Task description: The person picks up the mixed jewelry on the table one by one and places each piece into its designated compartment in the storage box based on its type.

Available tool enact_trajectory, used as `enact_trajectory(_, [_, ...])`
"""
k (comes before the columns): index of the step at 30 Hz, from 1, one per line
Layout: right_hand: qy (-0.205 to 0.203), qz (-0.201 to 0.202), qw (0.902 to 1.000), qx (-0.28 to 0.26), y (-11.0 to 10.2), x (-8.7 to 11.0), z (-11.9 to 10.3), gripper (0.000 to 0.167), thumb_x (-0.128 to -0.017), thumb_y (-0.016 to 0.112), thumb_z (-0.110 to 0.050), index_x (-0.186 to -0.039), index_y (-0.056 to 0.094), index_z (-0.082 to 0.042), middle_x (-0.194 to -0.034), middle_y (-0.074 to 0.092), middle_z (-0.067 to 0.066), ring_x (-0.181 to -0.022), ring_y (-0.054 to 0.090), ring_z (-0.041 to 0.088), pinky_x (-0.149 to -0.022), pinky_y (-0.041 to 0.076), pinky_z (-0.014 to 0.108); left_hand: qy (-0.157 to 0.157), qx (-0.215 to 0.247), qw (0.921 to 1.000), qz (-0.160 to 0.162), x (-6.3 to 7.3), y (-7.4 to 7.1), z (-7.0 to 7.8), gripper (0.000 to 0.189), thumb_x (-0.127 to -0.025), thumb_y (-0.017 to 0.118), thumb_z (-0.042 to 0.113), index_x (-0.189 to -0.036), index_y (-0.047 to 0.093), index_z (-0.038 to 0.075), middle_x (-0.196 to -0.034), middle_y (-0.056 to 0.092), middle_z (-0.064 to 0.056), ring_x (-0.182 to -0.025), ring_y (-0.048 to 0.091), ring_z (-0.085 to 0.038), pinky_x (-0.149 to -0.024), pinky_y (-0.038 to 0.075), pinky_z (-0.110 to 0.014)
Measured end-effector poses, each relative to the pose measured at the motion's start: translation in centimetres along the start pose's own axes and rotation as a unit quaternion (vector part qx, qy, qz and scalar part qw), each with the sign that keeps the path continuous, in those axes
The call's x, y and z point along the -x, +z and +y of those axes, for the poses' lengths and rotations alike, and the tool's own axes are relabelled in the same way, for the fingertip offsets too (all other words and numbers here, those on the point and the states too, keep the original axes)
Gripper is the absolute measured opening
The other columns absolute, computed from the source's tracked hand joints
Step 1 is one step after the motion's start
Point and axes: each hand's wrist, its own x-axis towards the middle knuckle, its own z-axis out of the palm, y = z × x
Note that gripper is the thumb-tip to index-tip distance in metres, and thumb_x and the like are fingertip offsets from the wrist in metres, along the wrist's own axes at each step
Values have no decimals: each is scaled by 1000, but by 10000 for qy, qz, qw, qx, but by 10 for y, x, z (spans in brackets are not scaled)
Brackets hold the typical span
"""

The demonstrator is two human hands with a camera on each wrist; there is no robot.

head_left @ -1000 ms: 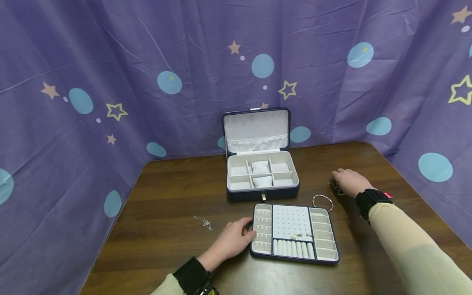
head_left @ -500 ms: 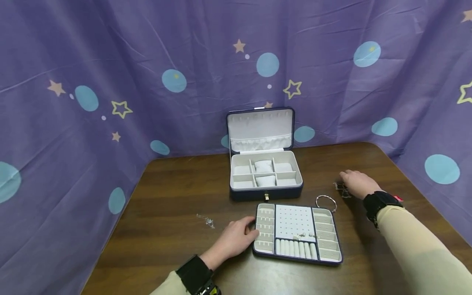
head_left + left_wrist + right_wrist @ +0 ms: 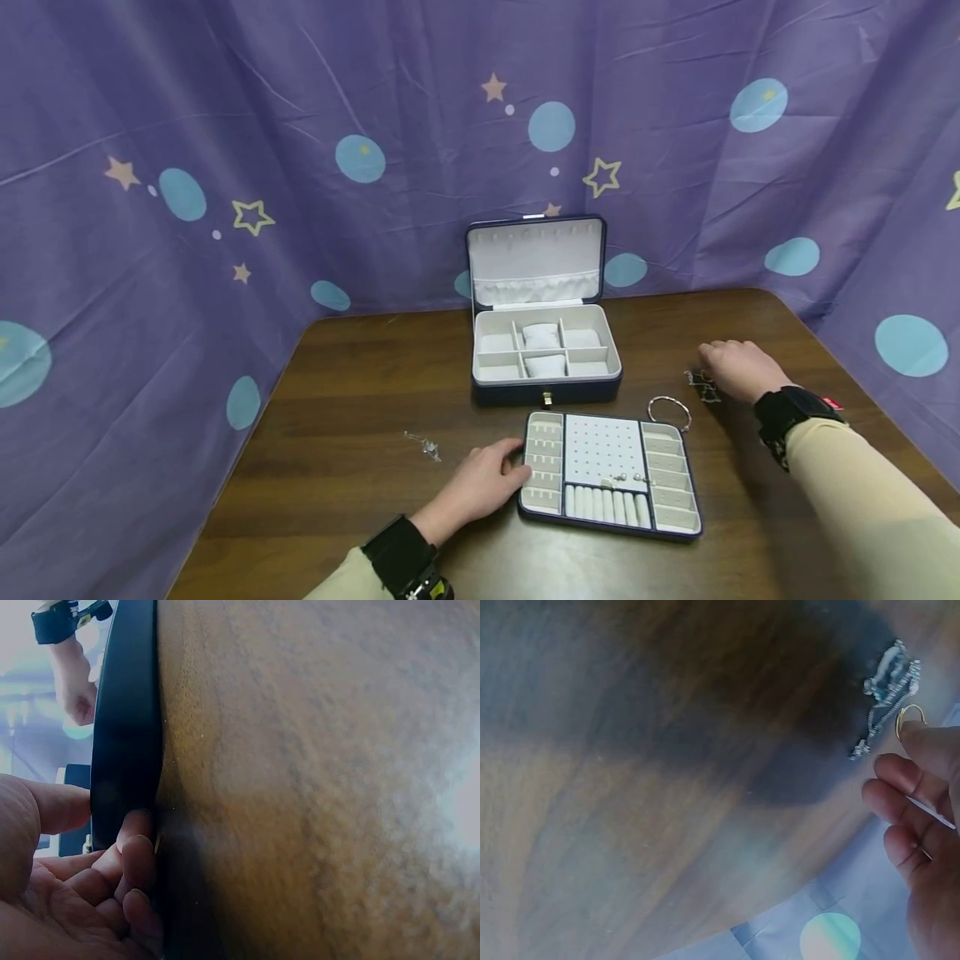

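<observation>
My left hand grips the left edge of a jewellery tray. In the left wrist view, its thumb is at one side of the dark wall and its curled fingers are at the other. At the right, my right hand is low over the table. The right wrist view shows a small gold ring pinched at the thumb tip. Right beside the ring lies a tangled silver chain with pale stones. Earrings sit on the tray's pad above its ring rolls.
Behind the tray stands an open jewellery box with small white cushions in its compartments. A bangle lies at the tray's far right corner. Left of the tray, a fine necklace rests on the wooden table. A purple curtain hangs behind.
The head view has shifted, so the scene appears further right. My right hand has drawn slightly right, uncovering more of the silver chain. My left hand stays at the tray's edge.
</observation>
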Motion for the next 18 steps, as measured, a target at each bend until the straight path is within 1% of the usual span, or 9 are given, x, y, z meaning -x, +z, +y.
enact_trajectory(3, [-32,118,9999,-63,-1,-1,0,19,-85,68,2,-76,56,-9,-70,60,4,-67,64,31,-63,49,54,11,-52,10000,11,0,1,-1,52,-95,65,31,-139,60,3,-70,56,7,-70,53,-10,-71,45,-33])
enact_trajectory(8, [-82,224,9995,-208,-9,-1,0,16,-83,69,2,-77,59,-9,-71,61,1,-67,64,27,-64,49,53,50,-33,10000,8,-1,1,-1,52,-95,66,31,-139,60,2,-71,56,7,-68,52,-9,-69,45,-31])
enact_trajectory(12, [-97,239,9991,-343,-14,-3,-3,15,-84,72,1,-78,61,-8,-71,62,0,-66,63,22,-65,50,49,53,-12,10000,-6,-1,1,-1,53,-95,66,30,-139,59,1,-71,56,7,-66,53,-8,-68,45,-30])
enact_trajectory(15, [-80,240,9987,-438,-17,-4,-5,16,-84,76,-3,-79,61,-8,-71,62,-1,-65,62,20,-65,50,47,39,-9,10000,-35,0,-1,0,54,-95,66,31,-139,59,1,-71,57,8,-67,52,-8,-68,45,-30])
enact_trajectory(18, [-74,265,9981,-546,-18,-6,-8,17,-84,77,-4,-80,61,-8,-72,63,-1,-65,61,18,-65,50,46,14,59,9999,-88,1,-2,1,55,-94,67,30,-140,58,0,-71,58,8,-66,53,-8,-67,45,-30])
